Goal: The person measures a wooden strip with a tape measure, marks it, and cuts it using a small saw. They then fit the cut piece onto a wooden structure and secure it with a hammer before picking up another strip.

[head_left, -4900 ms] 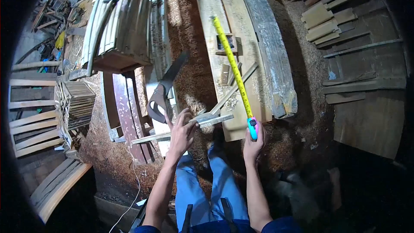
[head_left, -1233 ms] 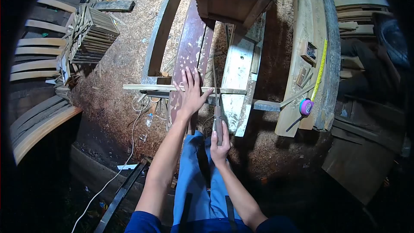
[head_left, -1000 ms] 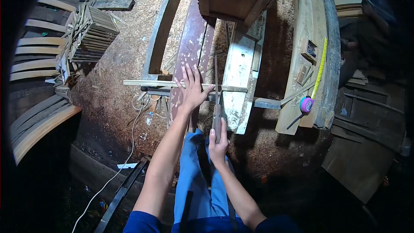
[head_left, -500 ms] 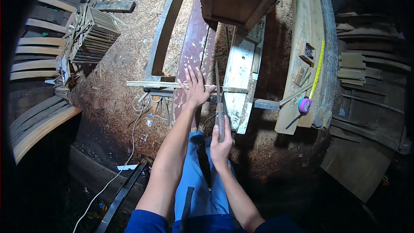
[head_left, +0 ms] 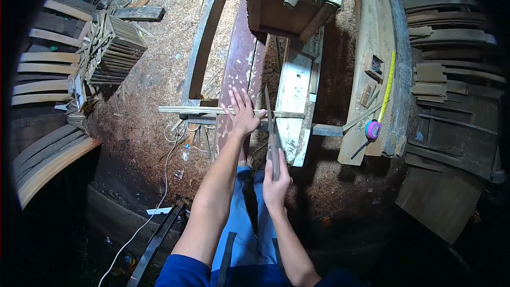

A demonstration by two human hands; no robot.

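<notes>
My left hand (head_left: 246, 116) lies flat with fingers spread, pressing down on thin wooden strips (head_left: 196, 109) laid crosswise. Beneath it is a plank with chipped maroon paint (head_left: 241, 69). In my right hand (head_left: 277, 183) is a saw (head_left: 274, 151), its handle wrapped by my fingers. The narrow blade is seen nearly edge-on, points away from me and crosses the strips just right of my left thumb. Beyond the blade, the strips' right end rests over a pale, worn board (head_left: 293, 87).
A slatted wooden box (head_left: 281, 10) stands ahead. On the right, a long plank (head_left: 353, 149) carries a purple tape measure (head_left: 373, 129) with its yellow tape pulled out. Bundled slats (head_left: 119, 48) and curved wood pieces (head_left: 50, 69) lie left. A white cord (head_left: 141, 228) trails at lower left.
The saw and my right hand have shifted slightly back toward my body. My left hand stays flat on the strips.
</notes>
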